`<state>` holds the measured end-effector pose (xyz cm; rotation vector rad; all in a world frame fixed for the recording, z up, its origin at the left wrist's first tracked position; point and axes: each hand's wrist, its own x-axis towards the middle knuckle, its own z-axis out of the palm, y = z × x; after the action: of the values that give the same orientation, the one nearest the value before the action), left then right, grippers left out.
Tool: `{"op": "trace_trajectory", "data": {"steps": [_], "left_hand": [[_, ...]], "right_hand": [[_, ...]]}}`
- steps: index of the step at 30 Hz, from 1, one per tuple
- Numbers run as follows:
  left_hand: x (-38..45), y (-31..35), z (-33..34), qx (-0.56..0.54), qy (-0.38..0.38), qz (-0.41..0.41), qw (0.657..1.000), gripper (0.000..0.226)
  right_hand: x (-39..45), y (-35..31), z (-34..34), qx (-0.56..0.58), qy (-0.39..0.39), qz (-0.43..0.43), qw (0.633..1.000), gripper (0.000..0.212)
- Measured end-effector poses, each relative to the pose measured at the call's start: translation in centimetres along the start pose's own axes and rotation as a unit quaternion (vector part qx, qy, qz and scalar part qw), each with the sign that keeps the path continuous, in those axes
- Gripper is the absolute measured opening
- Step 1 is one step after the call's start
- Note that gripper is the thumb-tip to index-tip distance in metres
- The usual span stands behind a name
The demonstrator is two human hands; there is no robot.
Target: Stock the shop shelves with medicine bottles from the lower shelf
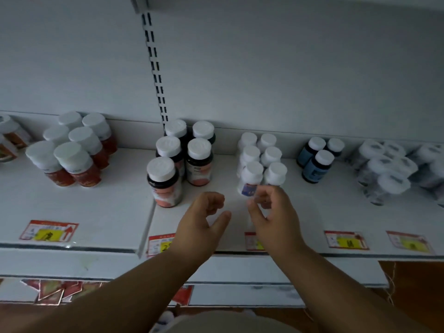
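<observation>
A white shelf [216, 227] carries groups of white-capped medicine bottles. Several small white bottles [263, 156] stand in two rows at the middle right. The front one [249, 179] has a blue label. My right hand [274, 217] hovers just in front of it, fingers loosely curled, fingertips at its base, nothing gripped. My left hand [201, 222] hangs beside it over bare shelf, loosely curled and holding nothing. Left of that hand stand dark bottles with pink labels [165, 181].
Red-labelled bottles [72, 152] cluster at the left, blue-labelled bottles [316, 162] and shrink-wrapped packs [389, 169] at the right. Red and yellow price tags [49, 231] line the shelf's front edge. A slotted upright [156, 68] runs up the back wall. A lower shelf edge [240, 294] shows below.
</observation>
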<state>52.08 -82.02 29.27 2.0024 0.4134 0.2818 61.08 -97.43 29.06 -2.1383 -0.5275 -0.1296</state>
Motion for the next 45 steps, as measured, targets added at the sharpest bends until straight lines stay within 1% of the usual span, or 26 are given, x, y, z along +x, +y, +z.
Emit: {"op": "trace_trajectory", "data": {"steps": [2,4,6,8,10,12,14,15,16,17,18,19,21,23,26,28,32,35,36,37,38,40,41,43,45], "left_hand": [[0.6,1.4,2.5,-0.063,0.024,-0.051,0.996,0.031],[1.7,3.0,4.4,-0.115,0.047,-0.085,0.989,0.037],[3.2,4.1,5.7,-0.168,0.07,-0.115,0.976,0.042],[4.9,5.0,6.4,-0.224,0.087,-0.151,0.959,0.046],[6.6,5.5,6.8,-0.223,0.085,-0.157,0.958,0.048],[8.2,5.6,7.1,-0.213,0.072,-0.157,0.962,0.049],[9.4,5.6,7.2,-0.254,0.058,-0.179,0.949,0.054],[10.0,5.3,7.3,-0.273,0.055,-0.191,0.941,0.061],[10.5,4.9,7.4,-0.285,0.053,-0.201,0.936,0.067],[10.9,4.7,7.5,-0.294,0.052,-0.207,0.932,0.066],[11.3,4.7,7.5,-0.297,0.051,-0.21,0.93,0.059],[11.7,4.5,7.5,-0.298,0.05,-0.21,0.93,0.052],[12.1,4.6,7.6,-0.299,0.047,-0.219,0.928,0.04],[12.1,4.5,7.6,-0.298,0.049,-0.228,0.926,0.035],[12.2,4.6,7.6,-0.286,0.047,-0.222,0.931,0.043],[12.4,4.2,7.5,-0.288,0.049,-0.223,0.93,0.046],[12.4,4.4,7.2,-0.292,0.045,-0.225,0.928,0.047],[12.2,4.2,7.1,-0.285,0.035,-0.221,0.932,0.048],[12.0,4.2,6.9,-0.285,0.038,-0.214,0.934,0.047],[11.7,4.0,6.6,-0.285,0.044,-0.198,0.937,0.045],[11.3,3.8,6.3,-0.271,0.043,-0.171,0.946,0.043],[9.6,3.4,5.5,-0.196,0.034,-0.121,0.972,0.036],[8.6,3.0,5.2,-0.156,0.034,-0.111,0.981,0.037],[7.1,1.9,4.7,-0.078,0.025,-0.093,0.992,0.043],[7.0,1.1,4.7,0.009,-0.002,-0.057,0.998,0.05]], "right_hand": [[0.3,1.5,-2.0,0.024,0.014,-0.001,1.0,0.016],[1.1,2.4,-3.9,0.056,0.033,0.023,0.998,0.017],[2.3,2.9,-5.5,0.102,0.019,0.087,0.991,0.023],[4.2,3.2,-6.2,0.159,-0.011,0.148,0.976,0.031],[6.6,4.0,-5.6,0.23,-0.038,0.203,0.951,0.04],[8.9,4.9,-4.2,0.301,-0.046,0.277,0.911,0.062],[10.6,5.2,-2.9,0.351,-0.068,0.342,0.869,0.082],[11.1,5.4,-2.4,0.382,-0.083,0.354,0.85,0.091],[11.4,5.4,-1.9,0.412,-0.102,0.351,0.835,0.091],[11.5,5.3,-1.5,0.435,-0.113,0.341,0.826,0.081],[11.5,5.2,-1.1,0.45,-0.122,0.331,0.821,0.072],[11.6,5.2,-0.7,0.456,-0.128,0.326,0.818,0.067],[11.7,5.2,-0.3,0.451,-0.12,0.324,0.823,0.066],[11.6,5.2,0.0,0.449,-0.118,0.322,0.825,0.067],[11.7,5.5,0.3,0.445,-0.119,0.311,0.831,0.061],[11.9,5.8,0.5,0.439,-0.116,0.315,0.833,0.061],[11.9,5.4,0.5,0.411,-0.112,0.313,0.849,0.062],[11.4,4.9,0.1,0.389,-0.097,0.305,0.864,0.07],[11.1,5.2,0.0,0.381,-0.082,0.302,0.87,0.077],[10.6,5.3,-0.3,0.354,-0.069,0.292,0.886,0.087],[9.9,5.5,-0.7,0.304,-0.058,0.265,0.913,0.093],[8.0,5.6,-1.8,0.178,-0.055,0.191,0.964,0.088],[7.0,5.6,-2.2,0.118,-0.059,0.16,0.978,0.084],[5.7,5.9,-2.6,0.044,-0.062,0.101,0.992,0.074],[5.3,6.3,-2.3,0.025,-0.063,0.058,0.996,0.06]]}}
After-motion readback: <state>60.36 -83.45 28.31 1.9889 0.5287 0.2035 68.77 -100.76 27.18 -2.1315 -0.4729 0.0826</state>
